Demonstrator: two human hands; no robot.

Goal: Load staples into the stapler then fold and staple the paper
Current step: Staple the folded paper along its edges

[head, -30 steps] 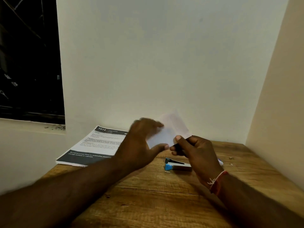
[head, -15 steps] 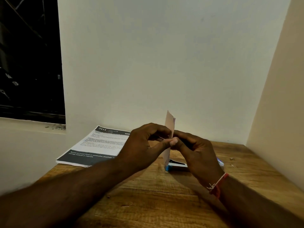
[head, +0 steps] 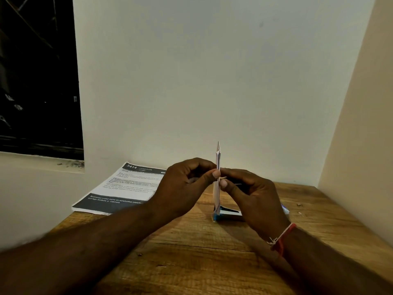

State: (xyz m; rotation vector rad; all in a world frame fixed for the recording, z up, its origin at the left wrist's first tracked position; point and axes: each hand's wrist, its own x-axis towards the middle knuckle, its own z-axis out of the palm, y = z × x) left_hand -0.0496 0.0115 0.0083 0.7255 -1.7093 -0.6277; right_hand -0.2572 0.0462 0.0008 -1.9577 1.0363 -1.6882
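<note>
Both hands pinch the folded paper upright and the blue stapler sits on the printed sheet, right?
Not quite. The head view shows the blue stapler on the wooden table, apart from the printed sheet, not on it. The left hand and right hand do pinch the folded paper upright.

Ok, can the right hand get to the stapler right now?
Probably yes: the right hand is just above the stapler with nothing between them, but it is pinching the folded paper along with the left hand, so it must let go first.
</note>
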